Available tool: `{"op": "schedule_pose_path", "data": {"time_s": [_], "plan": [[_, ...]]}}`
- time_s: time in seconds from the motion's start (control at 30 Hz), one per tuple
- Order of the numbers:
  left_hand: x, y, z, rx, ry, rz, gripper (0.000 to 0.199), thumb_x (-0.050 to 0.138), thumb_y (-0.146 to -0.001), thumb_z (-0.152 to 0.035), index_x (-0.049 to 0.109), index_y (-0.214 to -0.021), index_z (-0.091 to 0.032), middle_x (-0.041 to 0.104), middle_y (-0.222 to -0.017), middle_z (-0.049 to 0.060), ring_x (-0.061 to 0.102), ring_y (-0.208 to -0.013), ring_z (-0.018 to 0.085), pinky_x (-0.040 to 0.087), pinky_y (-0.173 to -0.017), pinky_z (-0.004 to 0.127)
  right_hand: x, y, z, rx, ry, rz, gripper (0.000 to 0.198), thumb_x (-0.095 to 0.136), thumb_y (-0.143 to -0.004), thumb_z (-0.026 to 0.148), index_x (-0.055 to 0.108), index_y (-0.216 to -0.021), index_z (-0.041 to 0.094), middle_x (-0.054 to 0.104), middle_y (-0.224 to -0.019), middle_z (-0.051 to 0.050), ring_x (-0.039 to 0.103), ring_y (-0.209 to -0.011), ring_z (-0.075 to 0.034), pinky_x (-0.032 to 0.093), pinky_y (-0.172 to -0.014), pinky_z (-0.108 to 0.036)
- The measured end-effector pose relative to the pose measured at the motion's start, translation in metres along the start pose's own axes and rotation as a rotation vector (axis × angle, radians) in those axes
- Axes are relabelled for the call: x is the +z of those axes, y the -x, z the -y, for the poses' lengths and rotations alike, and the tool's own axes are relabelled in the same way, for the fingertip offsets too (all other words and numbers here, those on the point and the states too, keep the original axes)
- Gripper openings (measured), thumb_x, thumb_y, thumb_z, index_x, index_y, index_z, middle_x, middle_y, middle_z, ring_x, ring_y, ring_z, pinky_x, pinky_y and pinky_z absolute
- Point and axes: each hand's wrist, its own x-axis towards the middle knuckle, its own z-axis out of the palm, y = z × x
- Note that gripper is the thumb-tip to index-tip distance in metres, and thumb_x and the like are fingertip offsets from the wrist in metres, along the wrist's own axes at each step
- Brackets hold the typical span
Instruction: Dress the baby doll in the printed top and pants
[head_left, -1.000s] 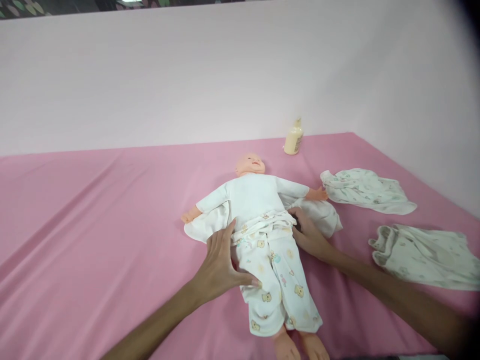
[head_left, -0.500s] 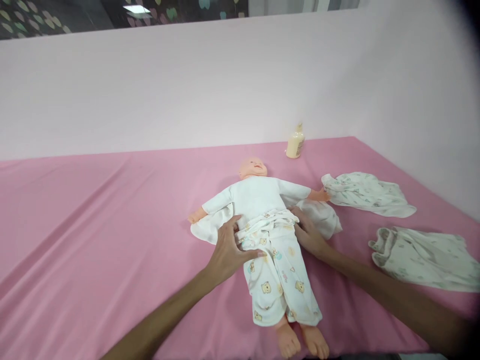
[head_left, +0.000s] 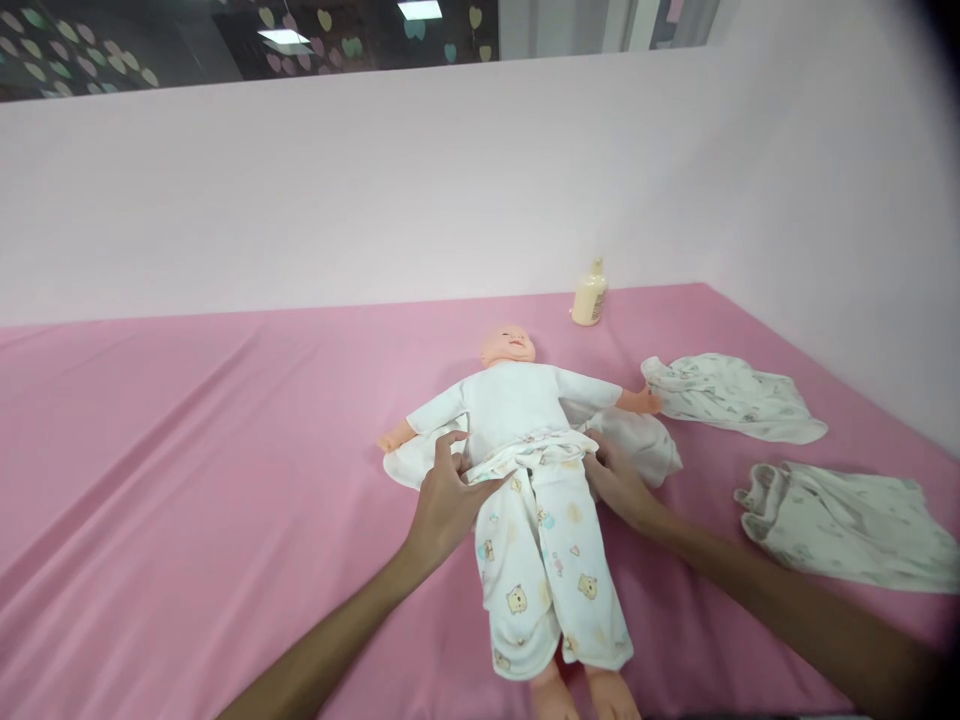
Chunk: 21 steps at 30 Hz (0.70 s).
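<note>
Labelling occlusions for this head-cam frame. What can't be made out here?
- Right hand, head view: fingertips hidden behind the doll's waistband, grip unclear.
- Left hand: thumb lies on the printed trousers, fingers curl at the waistband; whether they pinch it cannot be told.
- Doll's feet: cut off by the bottom edge.
- Bottle: label too small to read.
- Upper right corner: dark vignette hides the wall.

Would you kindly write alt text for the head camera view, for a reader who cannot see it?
Two bare hands, left hand and right hand, grip the waistband of printed trousers on a baby doll lying face-up on a pink sheet. Two loose garments lie to the right, and a cream bottle stands by the wall.
</note>
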Motion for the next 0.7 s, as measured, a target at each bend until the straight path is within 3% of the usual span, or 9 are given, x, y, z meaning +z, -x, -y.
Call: {"op": "schedule_pose_path", "data": {"time_s": [0.13,0.23,0.33,0.43,0.57,0.7], "plan": [[-0.003,0.008,0.006,0.029,-0.057,0.027,0.070,0.065,-0.079,-0.055,0.038,-0.136,-0.027,0.053,-0.085,-0.003,0.052,-0.069,0.013,0.044,-0.058,0.024,-0.003,0.004,0.002,0.019,0.069,0.008,0.007,0.045,-0.084,0.022,0.048,-0.078,0.021,0.049,-0.073,0.003,0.043,-0.066,-0.015,0.036,-0.060,-0.028],[-0.003,0.022,0.013,0.104,-0.086,0.041,0.076,0.068,-0.078,-0.054,0.036,-0.142,-0.028,0.052,-0.118,0.008,0.058,-0.100,0.021,0.052,-0.079,0.034,-0.006,0.008,0.004,0.010,0.122,0.018,0.009,0.043,-0.085,0.019,0.052,-0.083,0.021,0.052,-0.077,0.003,0.047,-0.069,-0.015,0.038,-0.062,-0.028],[-0.003,0.037,0.024,0.140,-0.176,0.079,0.085,0.073,-0.075,-0.054,0.032,-0.146,-0.028,0.042,-0.136,0.012,0.045,-0.125,0.031,0.050,-0.093,0.045,-0.011,0.013,0.004,0.015,0.157,0.064,0.012,0.044,-0.089,0.022,0.055,-0.094,0.021,0.056,-0.082,0.001,0.050,-0.071,-0.016,0.041,-0.063,-0.029],[0.001,0.046,0.036,0.159,-0.215,0.095,0.086,0.071,-0.077,-0.055,0.029,-0.147,-0.029,0.039,-0.139,0.012,0.038,-0.131,0.032,0.048,-0.097,0.049,-0.017,0.021,0.003,-0.025,0.236,0.095,0.015,0.044,-0.091,0.023,0.055,-0.100,0.022,0.059,-0.084,0.000,0.052,-0.071,-0.017,0.042,-0.062,-0.031],[0.008,0.050,0.045,0.193,-0.261,0.053,0.071,0.065,-0.081,-0.056,0.038,-0.140,-0.028,0.045,-0.133,0.010,0.038,-0.126,0.031,0.050,-0.095,0.048,-0.024,0.033,0.000,-0.266,0.374,0.091,0.011,0.048,-0.088,0.018,0.054,-0.097,0.021,0.061,-0.087,-0.004,0.056,-0.077,-0.020,0.045,-0.067,-0.034],[0.007,0.050,0.045,0.178,-0.291,0.068,0.044,0.062,-0.085,-0.054,0.055,-0.116,-0.024,0.052,-0.119,0.010,0.045,-0.115,0.029,0.054,-0.081,0.039,-0.030,0.047,-0.004,-0.532,0.435,0.126,0.019,0.050,-0.088,0.014,0.054,-0.105,0.022,0.063,-0.096,-0.007,0.059,-0.090,-0.023,0.049,-0.077,-0.039]]}}
